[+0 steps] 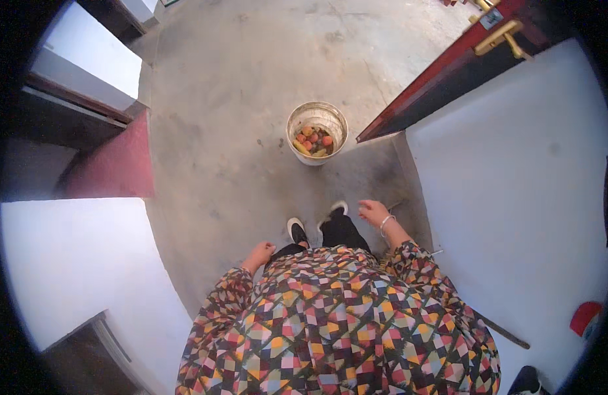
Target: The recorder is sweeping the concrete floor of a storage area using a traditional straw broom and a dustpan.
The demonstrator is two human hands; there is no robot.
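My left hand (261, 251) hangs beside my left thigh, its fingers curled in, with nothing visible in them. On the other side, my right hand (373, 213) is held out in front of my right hip, fingers loosely bent and apart, holding nothing I can see. A white bracelet (384, 225) circles the right wrist. Ahead of my feet stands a whitish bucket (317, 112), dirty inside, apart from both hands. Several red and orange round pieces (327, 141), perhaps fruit or vegetables, and some yellowish pieces (301, 147) lie at its bottom.
To the right, an opened dark red door (416, 99) with a brass handle (501, 43) stands beside a white wall (514, 151). White wall sections (86, 243) and doorways line the left. Grey concrete floor (218, 99) stretches ahead. A dark stick (504, 330) is at lower right.
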